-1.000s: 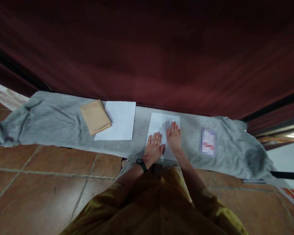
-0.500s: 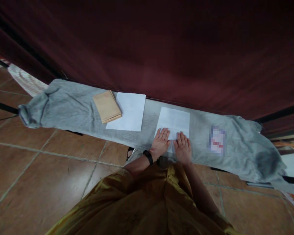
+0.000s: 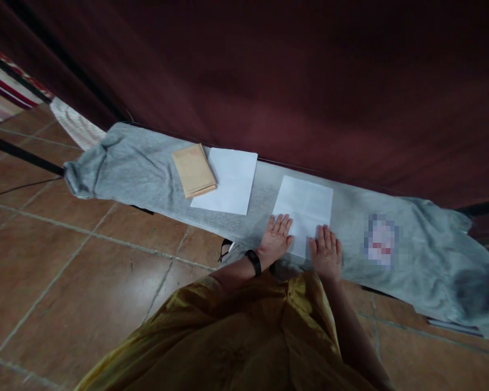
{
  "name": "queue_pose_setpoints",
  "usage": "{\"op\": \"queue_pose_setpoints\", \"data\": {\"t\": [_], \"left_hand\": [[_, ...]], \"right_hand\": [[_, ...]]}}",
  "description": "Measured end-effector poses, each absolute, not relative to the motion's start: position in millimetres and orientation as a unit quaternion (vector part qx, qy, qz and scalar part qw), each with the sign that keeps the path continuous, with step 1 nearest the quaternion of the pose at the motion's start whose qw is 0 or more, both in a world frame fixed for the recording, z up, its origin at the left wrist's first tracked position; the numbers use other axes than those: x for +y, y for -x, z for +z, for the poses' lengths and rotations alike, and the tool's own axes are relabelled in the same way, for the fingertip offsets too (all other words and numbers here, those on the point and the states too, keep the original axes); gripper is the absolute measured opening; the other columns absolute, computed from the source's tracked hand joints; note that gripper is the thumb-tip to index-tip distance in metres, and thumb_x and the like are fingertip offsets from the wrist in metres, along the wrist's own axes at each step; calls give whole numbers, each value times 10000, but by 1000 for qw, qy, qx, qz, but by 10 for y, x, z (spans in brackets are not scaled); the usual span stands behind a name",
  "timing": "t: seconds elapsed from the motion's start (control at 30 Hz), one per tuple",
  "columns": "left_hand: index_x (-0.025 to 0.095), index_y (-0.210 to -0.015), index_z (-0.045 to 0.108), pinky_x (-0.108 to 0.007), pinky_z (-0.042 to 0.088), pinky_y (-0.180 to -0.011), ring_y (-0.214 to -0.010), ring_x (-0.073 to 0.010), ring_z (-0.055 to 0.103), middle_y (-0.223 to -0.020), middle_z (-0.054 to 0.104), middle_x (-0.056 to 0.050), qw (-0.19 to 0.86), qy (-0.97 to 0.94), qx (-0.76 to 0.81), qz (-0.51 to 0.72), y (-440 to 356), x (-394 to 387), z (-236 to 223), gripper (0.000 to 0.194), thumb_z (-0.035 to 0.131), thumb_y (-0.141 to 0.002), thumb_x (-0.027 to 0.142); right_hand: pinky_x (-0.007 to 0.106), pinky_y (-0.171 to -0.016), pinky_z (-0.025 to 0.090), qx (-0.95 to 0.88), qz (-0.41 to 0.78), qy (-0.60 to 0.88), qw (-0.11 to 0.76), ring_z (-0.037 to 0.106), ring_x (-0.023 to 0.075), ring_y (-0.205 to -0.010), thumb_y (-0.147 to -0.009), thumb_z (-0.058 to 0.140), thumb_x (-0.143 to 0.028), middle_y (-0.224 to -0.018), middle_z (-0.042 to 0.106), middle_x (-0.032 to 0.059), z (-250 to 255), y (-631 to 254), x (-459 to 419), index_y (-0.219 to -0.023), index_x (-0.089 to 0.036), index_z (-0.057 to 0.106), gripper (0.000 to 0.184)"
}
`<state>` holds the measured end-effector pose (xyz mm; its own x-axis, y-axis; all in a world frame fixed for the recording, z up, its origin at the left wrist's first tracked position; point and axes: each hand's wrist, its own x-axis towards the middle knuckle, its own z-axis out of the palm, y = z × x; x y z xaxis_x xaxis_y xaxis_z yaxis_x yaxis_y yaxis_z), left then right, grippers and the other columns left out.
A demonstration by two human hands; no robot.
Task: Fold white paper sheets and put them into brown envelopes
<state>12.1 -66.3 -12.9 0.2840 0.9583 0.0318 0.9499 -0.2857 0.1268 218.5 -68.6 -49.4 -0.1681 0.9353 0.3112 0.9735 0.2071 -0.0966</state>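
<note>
A white sheet of paper [image 3: 303,203] with faint crease lines lies flat on the grey cloth, right in front of me. My left hand [image 3: 276,238] rests flat on its near left edge, fingers stretched out. On the near right edge of the same sheet lies my right hand [image 3: 326,251], palm down with fingers extended. Neither hand grips anything. To the left lie more white paper [image 3: 234,184], one sheet or a stack, and brown envelopes [image 3: 193,169] overlapping its left side.
The grey cloth [image 3: 138,174] covers a long narrow bench or table, rumpled at both ends. A pixelated item [image 3: 381,241] lies right of my hands. A dark red curtain [image 3: 244,87] hangs behind. Brown tiles [image 3: 65,271] make up the floor.
My hands have moved apart toward the sheet's two sides, showing more of its near middle. The whole view has shifted slightly, so the table's things appear farther right.
</note>
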Motion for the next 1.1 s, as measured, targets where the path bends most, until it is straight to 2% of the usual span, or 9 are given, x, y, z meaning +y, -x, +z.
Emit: {"op": "queue_pose_setpoints", "data": {"t": [0.27, 0.5, 0.67, 0.73, 0.83, 0.9, 1.0, 1.1], "left_hand": [[84, -1562, 330, -480, 183, -1278, -1548, -262, 229, -1653, 305, -129, 40, -816, 565, 113, -334, -302, -184, 596, 316, -1046, 382], [105, -1543, 382, -488, 193, -1272, -1543, -255, 250, -1641, 335, -111, 73, -813, 566, 113, -559, 392, -230, 586, 265, -1059, 415], [115, -1555, 365, -475, 187, -1270, -1542, -240, 254, -1646, 327, -102, 61, -807, 577, 107, -407, 619, -243, 575, 246, -1061, 385], [125, -1554, 368, -476, 204, -1263, -1531, -245, 282, -1645, 332, -100, 58, -809, 575, 104, -370, 670, -236, 566, 250, -1059, 373], [134, -1546, 389, -485, 248, -1240, -1506, -277, 333, -1631, 360, -112, 54, -807, 580, 100, -382, 750, -222, 553, 272, -1053, 354], [130, -1542, 398, -489, 264, -1230, -1507, -297, 325, -1623, 377, -115, 50, -802, 587, 98, -405, 814, -219, 546, 289, -1046, 329], [147, -1549, 392, -501, 236, -1240, -1531, -299, 268, -1621, 389, -88, 48, -801, 589, 93, -401, 923, -232, 540, 302, -1033, 280], [179, -1558, 385, -505, 212, -1250, -1542, -278, 244, -1623, 390, -62, 48, -801, 590, 88, -339, 1035, -261, 549, 291, -1021, 240]], "right_hand": [[503, -1169, 310, -757, -72, 632, 149, 450, 315, -1411, -1066, 330, -428, -1572, 452, 152, -502, -2138, -674, -1572, -133, 362, 586], [494, -1196, 267, -747, -60, 645, 149, 446, 300, -1418, -1060, 340, -401, -1568, 457, 148, -473, -2095, -678, -1562, -137, 386, 569], [575, -1202, 217, -735, -29, 662, 145, 405, 330, -1444, -1054, 332, -372, -1562, 474, 122, -447, -2097, -610, -1517, -162, 461, 524], [594, -1197, 217, -727, -9, 669, 154, 380, 340, -1460, -1057, 304, -358, -1554, 486, 117, -392, -2065, -421, -1489, -160, 498, 513], [507, -1191, 287, -754, 31, 632, 176, 360, 286, -1483, -1068, 255, -338, -1585, 444, 118, -260, -1947, 75, -1507, -152, 469, 523], [488, -1196, 287, -761, 41, 620, 186, 355, 270, -1487, -1073, 232, -321, -1595, 428, 117, -175, -1838, 460, -1507, -152, 469, 523], [478, -1204, 273, -767, 55, 619, 157, 364, 265, -1482, -1079, 209, -297, -1574, 459, 121, -113, -1686, 909, -1482, -131, 503, 526], [500, -1201, 264, -782, 57, 609, 119, 372, 267, -1475, -1077, 225, -279, -1569, 468, 102, -147, -1600, 1097, -1462, -169, 534, 506]]}}
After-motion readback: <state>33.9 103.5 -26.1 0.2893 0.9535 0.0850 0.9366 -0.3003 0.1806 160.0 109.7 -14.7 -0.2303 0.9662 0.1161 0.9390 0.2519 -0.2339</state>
